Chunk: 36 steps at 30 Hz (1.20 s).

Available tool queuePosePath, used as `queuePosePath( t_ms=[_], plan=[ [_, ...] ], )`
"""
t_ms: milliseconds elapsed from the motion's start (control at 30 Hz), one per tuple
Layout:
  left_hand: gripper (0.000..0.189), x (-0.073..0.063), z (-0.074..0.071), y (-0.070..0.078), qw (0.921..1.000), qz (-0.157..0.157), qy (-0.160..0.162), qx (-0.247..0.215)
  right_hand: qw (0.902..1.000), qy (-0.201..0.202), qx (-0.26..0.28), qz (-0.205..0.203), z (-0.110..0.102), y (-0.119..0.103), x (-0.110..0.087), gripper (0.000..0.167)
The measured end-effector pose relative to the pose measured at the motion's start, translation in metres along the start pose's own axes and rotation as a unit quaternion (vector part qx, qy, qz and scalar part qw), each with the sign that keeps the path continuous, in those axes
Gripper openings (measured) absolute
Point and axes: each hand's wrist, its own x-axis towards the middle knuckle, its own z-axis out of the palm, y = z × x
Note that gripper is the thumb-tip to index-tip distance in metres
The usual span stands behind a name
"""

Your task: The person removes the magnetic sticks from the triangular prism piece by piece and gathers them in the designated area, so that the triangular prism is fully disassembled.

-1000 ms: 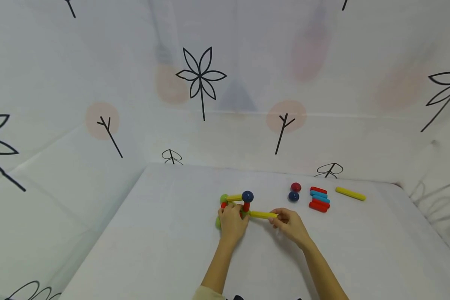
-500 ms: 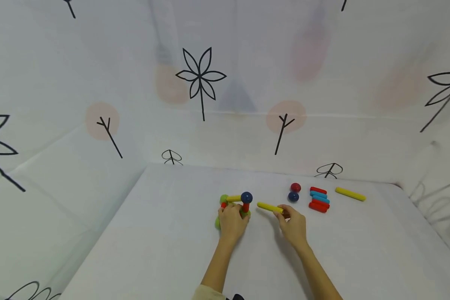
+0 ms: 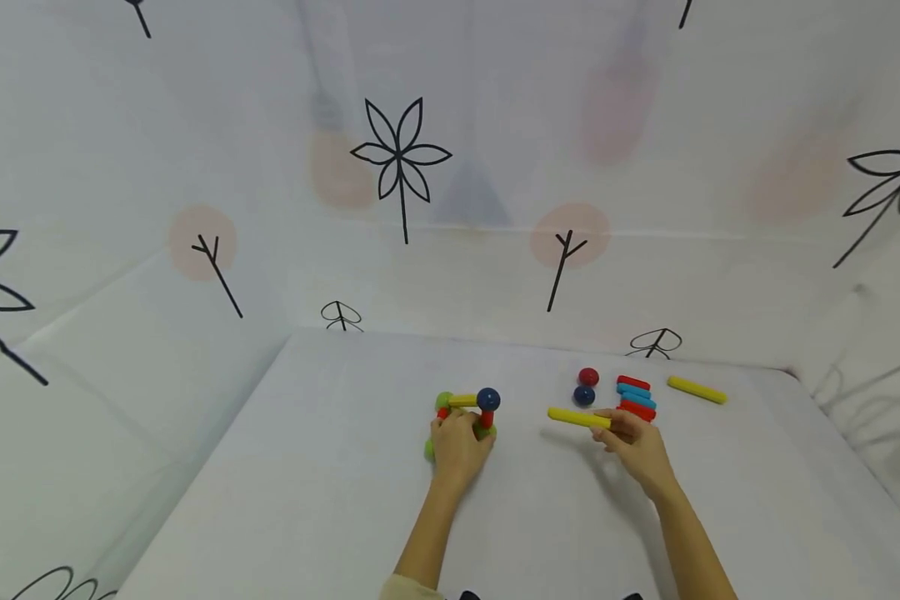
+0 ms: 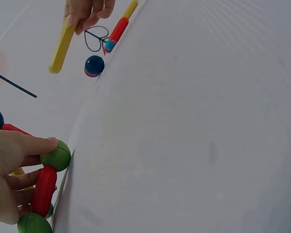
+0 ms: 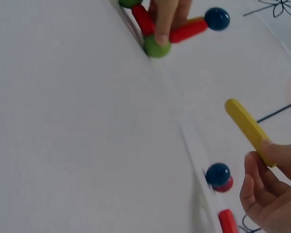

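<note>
My left hand (image 3: pixel 459 448) grips a frame of balls and rods on the table. Its thumb lies on a green ball (image 4: pixel 56 158), and its fingers reach behind a red rod (image 4: pixel 44 190). A dark blue ball (image 3: pixel 488 399) tops an upright red rod at the frame's right, and a short yellow rod (image 3: pixel 462 401) runs from it to another green ball (image 3: pixel 444 402). To the right, my right hand (image 3: pixel 640 457) pinches one end of a long yellow rod (image 5: pixel 246 122), held above the table and apart from the frame. The left hand hides part of the frame.
Beyond the right hand lie a red ball (image 3: pixel 588 377), a dark blue ball (image 3: pixel 584 396), a stack of red and light blue rods (image 3: pixel 634 393) and another yellow rod (image 3: pixel 697 390). A patterned white cloth (image 3: pixel 450 275) rises behind the table.
The yellow rod in my right hand has come away from the frame's green ball and moved right, rising off the table. My left hand keeps its grip on the frame.
</note>
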Motion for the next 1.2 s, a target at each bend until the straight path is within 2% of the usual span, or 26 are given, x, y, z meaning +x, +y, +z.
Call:
queuePosePath(
  t_ms=[267,533,767,867,933,1033,1100,1133,1200],
  plan=[
    [0.024,-0.001,-0.008,-0.01,0.9996,-0.002,-0.027,-0.011,0.999,0.017,-0.026,0.032,-0.052,0.027,-0.002,0.049],
    [0.024,-0.001,-0.012,-0.01,0.9987,-0.008,-0.041,-0.028,0.9974,0.017,-0.045,0.053,-0.092,0.061,0.009,0.057],
    [0.024,0.0,-0.013,-0.009,0.9983,-0.012,-0.047,-0.031,0.993,0.023,-0.021,0.114,-0.118,0.082,0.021,0.051],
    [0.024,0.001,-0.014,-0.009,0.9981,-0.012,-0.05,-0.032,0.9913,0.034,0.018,0.126,-0.124,0.088,0.027,0.03],
    [0.023,0.001,-0.014,-0.009,0.9981,-0.012,-0.051,-0.032,0.9878,0.038,0.075,0.131,-0.128,0.092,0.03,0.016],
    [0.023,0.001,-0.014,-0.009,0.9981,-0.009,-0.051,-0.033,0.9741,0.042,0.178,0.133,-0.132,0.095,0.034,0.018],
    [0.024,0.001,-0.014,-0.009,0.998,-0.01,-0.053,-0.033,0.9633,0.042,0.229,0.134,-0.134,0.097,0.035,0.02],
    [0.024,0.001,-0.013,-0.009,0.998,-0.01,-0.054,-0.033,0.9593,0.042,0.244,0.135,-0.135,0.097,0.036,0.02],
    [0.025,0.001,-0.013,-0.01,0.9978,-0.013,-0.056,-0.033,0.9579,0.044,0.246,0.141,-0.137,0.098,0.038,0.02]
  ],
)
